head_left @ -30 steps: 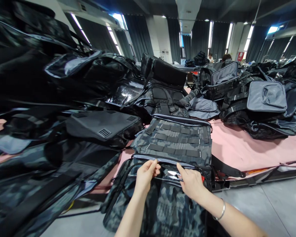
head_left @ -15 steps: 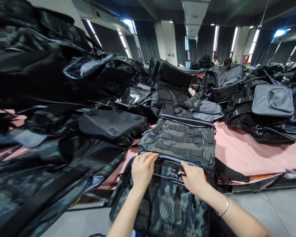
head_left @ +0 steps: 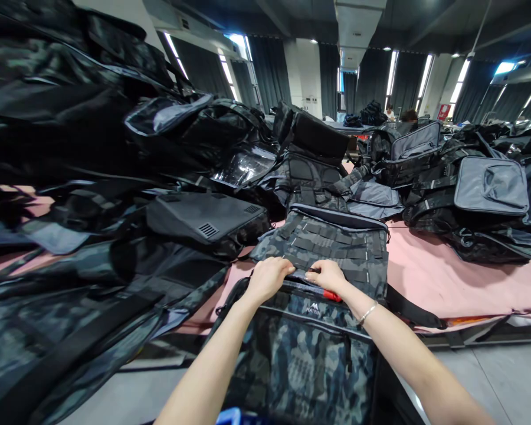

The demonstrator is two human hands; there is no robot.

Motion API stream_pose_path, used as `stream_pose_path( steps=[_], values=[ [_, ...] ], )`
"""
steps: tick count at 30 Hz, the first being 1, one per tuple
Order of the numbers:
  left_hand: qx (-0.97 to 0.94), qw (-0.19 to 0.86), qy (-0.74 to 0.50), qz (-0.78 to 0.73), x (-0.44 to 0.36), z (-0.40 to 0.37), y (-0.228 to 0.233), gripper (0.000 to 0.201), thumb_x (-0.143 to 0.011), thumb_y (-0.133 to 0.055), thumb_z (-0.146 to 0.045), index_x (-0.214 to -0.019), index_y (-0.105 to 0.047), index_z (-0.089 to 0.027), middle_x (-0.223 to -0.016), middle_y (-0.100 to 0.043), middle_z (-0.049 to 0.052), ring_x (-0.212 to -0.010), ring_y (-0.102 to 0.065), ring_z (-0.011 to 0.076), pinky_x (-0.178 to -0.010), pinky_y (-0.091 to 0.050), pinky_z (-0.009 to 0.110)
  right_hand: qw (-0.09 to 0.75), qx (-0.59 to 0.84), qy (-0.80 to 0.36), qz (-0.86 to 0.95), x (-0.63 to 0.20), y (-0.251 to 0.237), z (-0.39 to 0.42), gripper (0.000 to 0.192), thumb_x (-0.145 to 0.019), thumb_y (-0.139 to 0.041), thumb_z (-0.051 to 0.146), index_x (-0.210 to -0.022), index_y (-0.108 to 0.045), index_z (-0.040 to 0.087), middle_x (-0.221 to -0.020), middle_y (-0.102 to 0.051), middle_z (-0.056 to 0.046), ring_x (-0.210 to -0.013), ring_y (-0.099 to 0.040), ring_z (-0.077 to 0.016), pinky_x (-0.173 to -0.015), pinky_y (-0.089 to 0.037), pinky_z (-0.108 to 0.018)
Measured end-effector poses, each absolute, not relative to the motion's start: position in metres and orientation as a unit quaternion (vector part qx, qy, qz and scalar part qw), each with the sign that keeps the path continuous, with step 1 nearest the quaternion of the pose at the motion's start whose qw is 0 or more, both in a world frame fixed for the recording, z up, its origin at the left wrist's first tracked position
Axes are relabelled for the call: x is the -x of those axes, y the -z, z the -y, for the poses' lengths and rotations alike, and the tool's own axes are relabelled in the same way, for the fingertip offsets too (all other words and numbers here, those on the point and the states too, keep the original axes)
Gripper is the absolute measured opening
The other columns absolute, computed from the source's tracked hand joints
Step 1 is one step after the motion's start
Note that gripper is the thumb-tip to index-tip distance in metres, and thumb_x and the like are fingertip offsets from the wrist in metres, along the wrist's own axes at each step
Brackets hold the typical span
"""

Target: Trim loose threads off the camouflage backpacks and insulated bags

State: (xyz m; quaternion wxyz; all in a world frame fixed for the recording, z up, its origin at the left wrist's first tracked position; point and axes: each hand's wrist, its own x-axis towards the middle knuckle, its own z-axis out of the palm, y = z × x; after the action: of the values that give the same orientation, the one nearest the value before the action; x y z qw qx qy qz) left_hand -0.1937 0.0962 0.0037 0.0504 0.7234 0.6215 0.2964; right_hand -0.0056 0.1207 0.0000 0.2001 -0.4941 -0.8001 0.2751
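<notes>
My left hand (head_left: 269, 277) closed on the top edge of the dark blue-grey camouflage fabric backpack (head_left: 305, 354), my right hand (head_left: 328, 275) pinching beside it, backpack hanging over pink-covered table (head_left: 446, 277) edge, dark bags piled left (head_left: 92, 195)

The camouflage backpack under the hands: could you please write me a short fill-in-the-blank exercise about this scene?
1. Both hands, left hand and right hand, grip the top edge of a ____-patterned backpack.
2. The table is covered by a ____ cloth.
3. A bracelet is on the ____ wrist.
4. A small ____ tab shows just under the right hand.

Missing words: camouflage; pink; right; red
</notes>
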Motion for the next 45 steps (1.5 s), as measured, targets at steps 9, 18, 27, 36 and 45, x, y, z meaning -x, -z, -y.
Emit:
stream_pose_path(
  steps=[9, 18, 27, 36, 45],
  values=[
    [-0.533, 0.095, -0.473, -0.695, 0.181, -0.059, 0.001, 0.032, -0.079, -0.046, -0.045, -0.081, -0.065, -0.02, -0.085, -0.069, 0.007, -0.081, -0.059, 0.0207, -0.076, -0.044, 0.032, 0.257, 0.458, -0.328, 0.785, -0.001, 0.009, -0.116, 0.014, -0.075, -0.062, 0.031, -0.077, -0.072, 0.021, -0.072, -0.069, 0.003, -0.069, -0.059, -0.0122, -0.06, -0.037, -0.019],
    [-0.375, 0.367, -0.527, -0.668, 0.148, -0.038, 0.014, 0.045, -0.058, -0.067, -0.058, -0.058, -0.061, -0.013, -0.058, -0.065, 0.008, -0.036, -0.049, 0.0114, -0.034, -0.033, 0.022, 0.283, 0.437, -0.329, 0.788, -0.003, 0.01, -0.101, 0.011, -0.075, -0.064, 0.028, -0.07, -0.069, 0.02, -0.071, -0.067, 0.002, -0.067, -0.057, -0.0123, -0.062, -0.037, -0.02],
    [-0.326, 0.394, -0.637, -0.577, 0.135, -0.036, 0.034, 0.036, -0.056, -0.071, -0.048, -0.059, -0.059, -0.013, -0.048, -0.052, -0.002, -0.041, -0.038, 0.0059, -0.04, -0.028, 0.019, 0.275, 0.461, -0.318, 0.782, 0.003, 0.005, -0.096, 0.012, -0.077, -0.063, 0.027, -0.087, -0.07, 0.024, -0.089, -0.069, 0.0, -0.083, -0.061, -0.0138, -0.072, -0.042, -0.022],
    [-0.308, 0.399, -0.656, -0.562, 0.13, -0.034, 0.039, 0.037, -0.061, -0.07, -0.049, -0.068, -0.061, -0.013, -0.051, -0.055, -0.001, -0.046, -0.049, 0.0095, -0.045, -0.039, 0.02, 0.214, 0.484, -0.329, 0.782, 0.009, -0.002, -0.1, 0.012, -0.075, -0.063, 0.033, -0.082, -0.07, 0.027, -0.082, -0.071, 0.002, -0.078, -0.063, -0.0157, -0.067, -0.041, -0.024],
    [-0.296, 0.374, -0.676, -0.562, 0.128, -0.038, 0.046, 0.033, -0.056, -0.075, -0.042, -0.063, -0.06, -0.014, -0.055, -0.058, -0.001, -0.045, -0.047, 0.0073, -0.044, -0.038, 0.019, 0.183, 0.482, -0.333, 0.789, 0.008, -0.001, -0.103, 0.016, -0.077, -0.058, 0.031, -0.083, -0.07, 0.023, -0.08, -0.07, 0.0, -0.073, -0.062, -0.0147, -0.061, -0.04, -0.022]
  ],
)
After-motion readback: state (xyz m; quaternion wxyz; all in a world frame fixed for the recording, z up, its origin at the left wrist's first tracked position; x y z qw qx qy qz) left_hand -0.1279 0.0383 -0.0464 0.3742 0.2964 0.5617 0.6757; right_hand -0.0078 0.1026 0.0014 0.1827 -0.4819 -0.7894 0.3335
